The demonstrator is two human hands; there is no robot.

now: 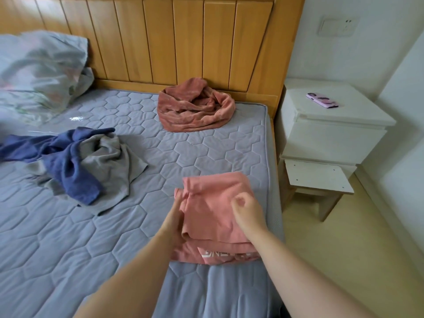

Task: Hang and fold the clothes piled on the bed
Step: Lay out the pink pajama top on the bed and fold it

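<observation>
Near the mattress (206,143) edge, a folded pink garment (213,214), white-lettered.

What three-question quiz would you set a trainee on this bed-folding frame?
1. True or false: the phone lies on the mattress.
2. Which garment are both hands working on? A) pink folded garment B) blue and grey clothes C) reddish crumpled garment
3. How many unfolded heaps of clothes remain on the bed?

Key: 1. False, it lies on the white nightstand. 2. A: left hand holds its edge, right hand rests on top. 3. Two.
</observation>
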